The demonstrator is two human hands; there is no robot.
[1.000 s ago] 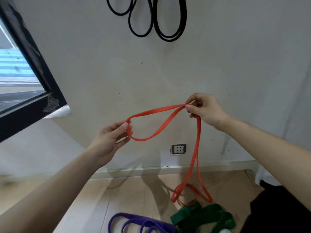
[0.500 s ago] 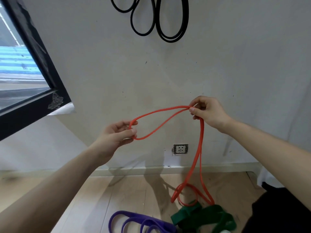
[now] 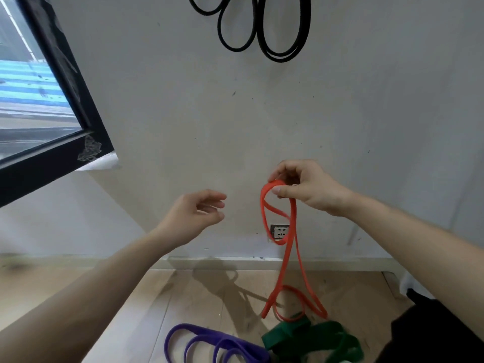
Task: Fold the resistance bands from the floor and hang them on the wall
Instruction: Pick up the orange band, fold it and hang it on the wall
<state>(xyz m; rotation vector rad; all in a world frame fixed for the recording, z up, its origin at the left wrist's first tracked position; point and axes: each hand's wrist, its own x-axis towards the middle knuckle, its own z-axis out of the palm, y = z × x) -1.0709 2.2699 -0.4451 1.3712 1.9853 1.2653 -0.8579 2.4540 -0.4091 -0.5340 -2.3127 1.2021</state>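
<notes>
My right hand [image 3: 306, 187] pinches the top of an orange resistance band [image 3: 289, 247], which hangs down in long loops with its lower end touching the wooden floor. To the left, my left hand [image 3: 195, 213] is open with fingers loosely curled, holding nothing and apart from the band. On the floor at the bottom lie a purple band [image 3: 209, 344] in several loops and a crumpled green band [image 3: 314, 339]. Black bands [image 3: 262, 30] hang high on the white wall.
A black-framed window [image 3: 65, 82] fills the upper left. A wall socket [image 3: 280, 231] sits low on the wall behind the orange band, above the skirting board. A dark cloth object [image 3: 440, 334] lies at the bottom right.
My left hand has let go of the orange band's loop. The loop has swung over to hang from my right hand, and the left hand stays open beside it.
</notes>
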